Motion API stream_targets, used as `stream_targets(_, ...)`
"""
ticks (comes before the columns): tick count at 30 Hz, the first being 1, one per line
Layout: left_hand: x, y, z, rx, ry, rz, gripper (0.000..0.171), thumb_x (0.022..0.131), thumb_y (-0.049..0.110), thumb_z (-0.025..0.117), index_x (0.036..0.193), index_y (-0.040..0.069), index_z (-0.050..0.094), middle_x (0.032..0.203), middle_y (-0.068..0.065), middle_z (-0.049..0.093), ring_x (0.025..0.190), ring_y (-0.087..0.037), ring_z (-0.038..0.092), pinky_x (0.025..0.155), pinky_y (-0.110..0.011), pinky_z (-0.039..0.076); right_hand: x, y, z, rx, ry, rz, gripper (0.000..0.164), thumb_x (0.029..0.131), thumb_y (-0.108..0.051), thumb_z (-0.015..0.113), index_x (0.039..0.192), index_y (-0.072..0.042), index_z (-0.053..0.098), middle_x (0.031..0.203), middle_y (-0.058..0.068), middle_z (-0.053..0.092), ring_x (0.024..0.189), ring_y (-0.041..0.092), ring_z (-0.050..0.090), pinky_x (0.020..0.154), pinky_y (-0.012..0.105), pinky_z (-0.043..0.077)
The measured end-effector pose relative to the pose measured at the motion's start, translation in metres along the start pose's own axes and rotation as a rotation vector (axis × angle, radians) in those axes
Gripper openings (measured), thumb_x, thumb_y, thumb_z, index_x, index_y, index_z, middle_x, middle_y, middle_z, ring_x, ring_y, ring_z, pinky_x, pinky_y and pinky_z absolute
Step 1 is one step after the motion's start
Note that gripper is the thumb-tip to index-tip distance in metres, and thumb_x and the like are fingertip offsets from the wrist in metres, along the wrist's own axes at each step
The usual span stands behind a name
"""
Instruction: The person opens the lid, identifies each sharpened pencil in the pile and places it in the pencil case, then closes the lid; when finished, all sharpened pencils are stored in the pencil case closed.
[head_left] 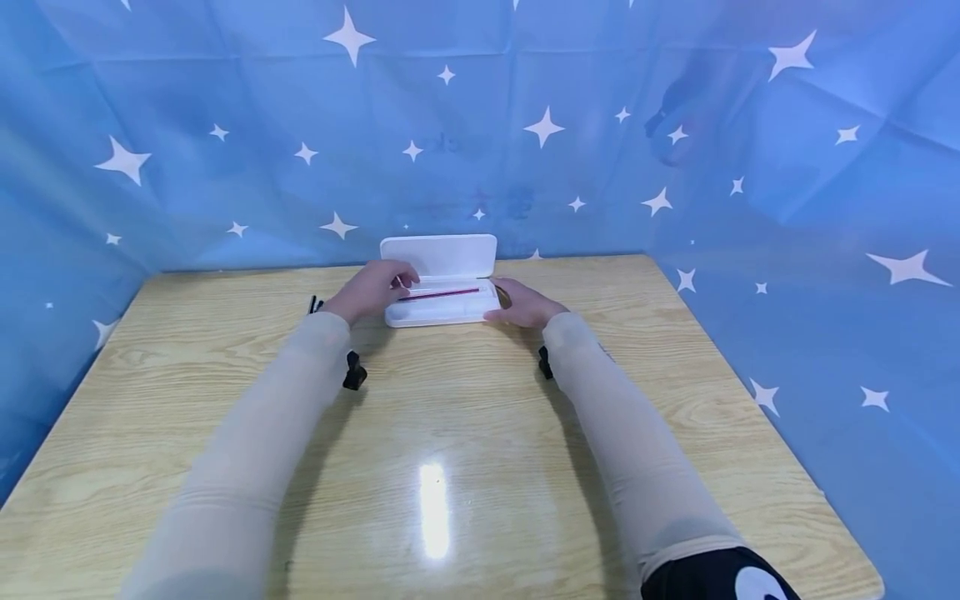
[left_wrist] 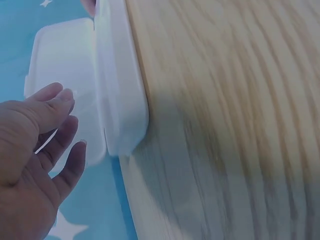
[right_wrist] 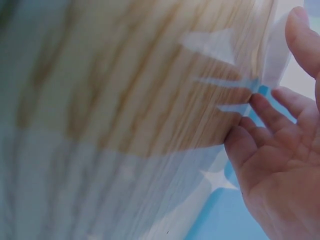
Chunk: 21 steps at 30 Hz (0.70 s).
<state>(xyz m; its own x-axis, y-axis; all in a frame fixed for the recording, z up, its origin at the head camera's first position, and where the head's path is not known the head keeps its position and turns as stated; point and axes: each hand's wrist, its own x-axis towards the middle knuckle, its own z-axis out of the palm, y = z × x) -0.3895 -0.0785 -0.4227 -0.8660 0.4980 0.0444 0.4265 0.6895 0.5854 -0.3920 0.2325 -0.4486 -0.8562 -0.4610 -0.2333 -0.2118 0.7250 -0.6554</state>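
Note:
A white pencil case (head_left: 442, 313) stands with its lid (head_left: 442, 254) raised near the table's far edge. Inside it lies a red pencil (head_left: 450, 293), its left end close to my left fingers. My left hand (head_left: 372, 287) hovers at the case's left end. In the left wrist view its fingers are loosely bent in front of the lid (left_wrist: 65, 55), and I see nothing between them. My right hand (head_left: 525, 306) spans the right end of the case, thumb at the front corner and fingers at the back. The right wrist view shows those fingers low against the table.
The wooden table (head_left: 450, 417) reaches back to a blue curtain (head_left: 480, 167) with white stars. Beside my left wrist show short dark pieces (head_left: 315, 305) whose kind I cannot tell. Small black devices (head_left: 355, 371) sit at both wrists.

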Motion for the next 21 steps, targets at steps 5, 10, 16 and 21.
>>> stream_targets(5, -0.016, -0.011, -0.01, -0.027, 0.04, -0.031, 0.025, 0.101, 0.0, 0.059, 0.125, -0.001, 0.065, 0.115, -0.016, 0.066, 0.107, -0.03, 0.059, 0.095, -0.046, 0.049, 0.0, 0.001, 0.0, 0.004, -0.005, 0.009, 0.078, 0.101, -0.033, 0.065, 0.163, -0.019, 0.021, 0.168, 0.005, 0.019, 0.155, 0.026, 0.012, 0.125, 0.049, 0.012)
stream_targets(10, -0.029, -0.028, -0.017, -0.034, 0.1, -0.075, 0.026, 0.102, 0.004, 0.058, 0.126, -0.001, 0.065, 0.115, -0.017, 0.064, 0.107, -0.033, 0.058, 0.093, -0.048, 0.049, -0.001, 0.0, -0.001, 0.015, -0.005, 0.006, 0.078, 0.101, -0.033, 0.065, 0.163, -0.019, 0.021, 0.168, 0.005, 0.019, 0.155, 0.027, 0.012, 0.124, 0.05, 0.013)
stream_targets(16, -0.046, -0.038, -0.026, -0.082, 0.137, -0.141, 0.032, 0.105, 0.014, 0.056, 0.134, 0.001, 0.06, 0.121, -0.018, 0.062, 0.111, -0.034, 0.057, 0.089, -0.049, 0.051, -0.001, -0.001, 0.0, 0.009, -0.007, 0.015, 0.079, 0.101, -0.036, 0.065, 0.164, -0.019, 0.019, 0.168, 0.006, 0.017, 0.155, 0.028, 0.011, 0.124, 0.051, 0.012)
stream_targets(21, -0.059, -0.041, -0.032, -0.137, 0.144, -0.166, 0.034, 0.107, 0.019, 0.052, 0.136, 0.003, 0.057, 0.127, -0.019, 0.059, 0.114, -0.034, 0.057, 0.088, -0.048, 0.054, -0.003, -0.002, -0.001, 0.003, -0.016, 0.009, 0.079, 0.102, -0.034, 0.063, 0.164, -0.015, 0.017, 0.169, 0.01, 0.015, 0.155, 0.03, 0.01, 0.124, 0.053, 0.011)
